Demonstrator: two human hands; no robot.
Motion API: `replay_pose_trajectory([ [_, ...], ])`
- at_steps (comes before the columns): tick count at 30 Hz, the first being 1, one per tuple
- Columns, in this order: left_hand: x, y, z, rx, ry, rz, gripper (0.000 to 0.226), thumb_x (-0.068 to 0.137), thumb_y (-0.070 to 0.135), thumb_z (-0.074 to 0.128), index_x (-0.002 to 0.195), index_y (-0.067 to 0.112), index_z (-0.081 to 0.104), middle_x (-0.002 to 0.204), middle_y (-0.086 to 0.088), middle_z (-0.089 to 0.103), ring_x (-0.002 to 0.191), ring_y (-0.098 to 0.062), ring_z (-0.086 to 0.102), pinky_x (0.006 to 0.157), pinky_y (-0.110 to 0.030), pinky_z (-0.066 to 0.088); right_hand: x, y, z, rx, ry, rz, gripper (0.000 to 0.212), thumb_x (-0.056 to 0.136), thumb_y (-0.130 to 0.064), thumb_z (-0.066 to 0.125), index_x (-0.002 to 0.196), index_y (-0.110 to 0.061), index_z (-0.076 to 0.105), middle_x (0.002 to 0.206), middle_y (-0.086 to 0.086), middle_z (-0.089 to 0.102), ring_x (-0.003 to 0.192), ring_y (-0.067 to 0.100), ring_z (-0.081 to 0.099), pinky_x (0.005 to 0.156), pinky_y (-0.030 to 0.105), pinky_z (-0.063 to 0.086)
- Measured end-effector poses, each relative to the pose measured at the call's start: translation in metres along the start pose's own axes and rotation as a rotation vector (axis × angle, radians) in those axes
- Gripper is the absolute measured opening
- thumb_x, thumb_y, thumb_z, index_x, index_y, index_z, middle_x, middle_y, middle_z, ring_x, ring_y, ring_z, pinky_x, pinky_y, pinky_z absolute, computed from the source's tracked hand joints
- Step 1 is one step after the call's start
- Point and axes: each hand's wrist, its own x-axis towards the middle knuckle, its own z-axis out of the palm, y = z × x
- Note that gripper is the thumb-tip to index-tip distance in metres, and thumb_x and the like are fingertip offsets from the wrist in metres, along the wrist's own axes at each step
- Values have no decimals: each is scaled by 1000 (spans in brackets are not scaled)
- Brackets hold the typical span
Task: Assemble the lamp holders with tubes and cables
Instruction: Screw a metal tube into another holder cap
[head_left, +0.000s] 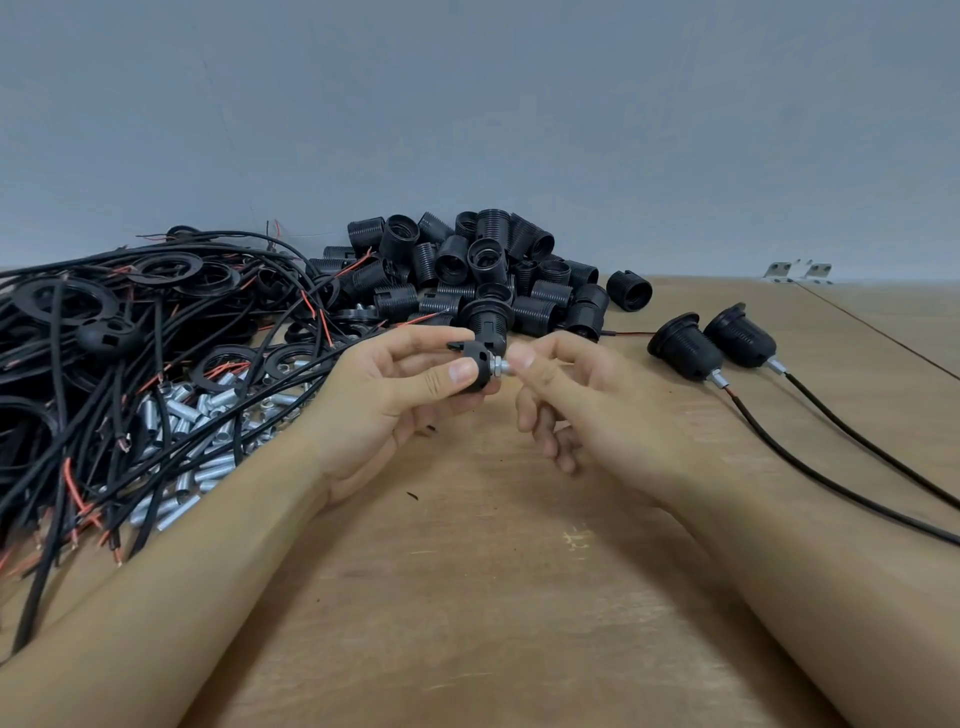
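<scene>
Gripping a black lamp holder cap (475, 366), the left hand (400, 395) meets the right hand (566, 395) pinching its metal tube (500, 368).

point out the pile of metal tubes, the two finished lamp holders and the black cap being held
metal tubes (208, 441): head view, middle of the pile
finished lamp holders (685, 344): head view, body of the nearer one
black cap (475, 366): head view, its side beside the left thumb

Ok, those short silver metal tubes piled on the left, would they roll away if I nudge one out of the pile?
Probably. The metal tubes look smooth and cylindrical, so one would likely roll on the flat wooden table. The black cables draped over them might stop it. They look rigid and light.
</scene>
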Motion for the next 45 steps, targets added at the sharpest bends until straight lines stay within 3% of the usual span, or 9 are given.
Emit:
replay_pose_trajectory([
  [5,0,-1,0,0,-17,-7,35,77,5,70,112,2,66,109,-23,72,99,-36,71,79,-29,58,1,1,1,-10,9,82,71,89,-76,34,66,-18,69,55,6,62,43,16,52,39,22,38],
  [9,0,-1,1,8,-6,-10,37,75,6,72,112,2,66,109,-22,72,99,-35,72,79,-29,58,1,2,0,-3,-27,24,36,92,-57,57,74,-27,65,63,1,65,46,15,52,39,23,35],
  [13,0,-1,1,14,-9,-14,39,75,6,72,113,1,65,108,-22,72,99,-35,72,79,-29,58,1,1,2,6,-31,103,66,88,-76,36,66,-20,66,57,5,62,42,15,50,39,22,35],
  [16,0,-1,1,7,0,-9,36,75,6,71,110,3,67,107,-21,73,98,-34,72,79,-30,59,0,1,1,-10,-37,48,41,91,-61,54,80,-22,62,64,0,65,44,14,51,40,22,35],
  [27,-1,-2,4,15,-19,-22,38,73,6,72,110,3,67,107,-22,72,97,-35,72,79,-30,59,1,1,0,16,-32,100,65,88,-73,37,70,-17,65,54,6,59,40,15,48,40,21,34],
  [32,0,-1,2,10,-17,-16,35,75,5,71,109,4,67,105,-19,73,97,-33,72,79,-30,59,-1,1,1,18,-97,43,39,98,-49,52,72,-22,61,58,1,59,43,12,48,43,25,33],
  [36,-1,0,3,14,-17,-20,36,74,6,72,110,3,66,108,-22,72,100,-36,71,81,-31,59,1,1,2,31,-30,101,67,88,-76,34,68,-20,64,53,5,58,41,16,48,42,24,37],
  [40,0,0,1,8,-15,-27,32,74,6,72,107,5,69,104,-20,73,96,-32,73,78,-29,59,0,2,1,-35,-40,8,34,96,-55,52,78,-28,62,61,-1,61,45,14,50,42,26,37],
  [45,0,-1,2,10,-26,-24,32,75,5,72,107,4,69,107,-23,72,97,-35,72,77,-28,58,1,1,0,-24,47,61,67,92,-74,28,73,-20,63,52,3,57,38,13,46,36,16,30],
])
